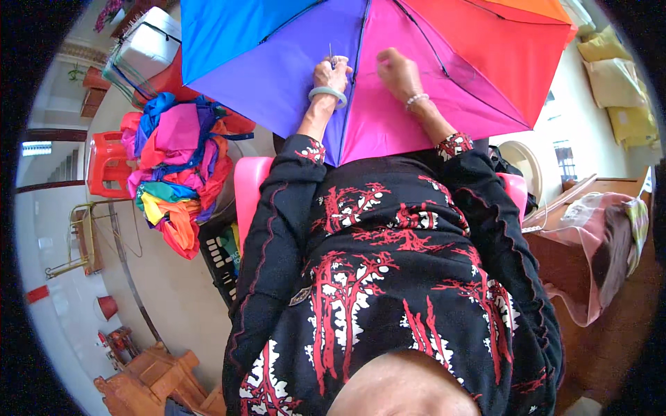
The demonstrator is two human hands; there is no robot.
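Observation:
A rainbow umbrella canopy (409, 104) lies spread over my lap, its inner side with dark ribs (423, 31) facing me. My left hand (331, 75), with a pale bangle on the wrist, is closed at the rib along the seam between the purple and pink panels. A thin, pointed metal thing (331, 50) sticks up from its fingers; its kind is too small to tell. Over the pink panel, my right hand (400, 75), wearing a beaded bracelet, is held closed in a pinch. Whatever it may hold, perhaps thread, cannot be made out.
To the left, a heap of colourful folded fabric (182, 156) rests beside a red plastic stool (109, 165). A black crate (220, 260) stands by the pink chair (250, 184). Wooden furniture (156, 378) is at lower left. Clothes (590, 243) hang over a wooden piece at right.

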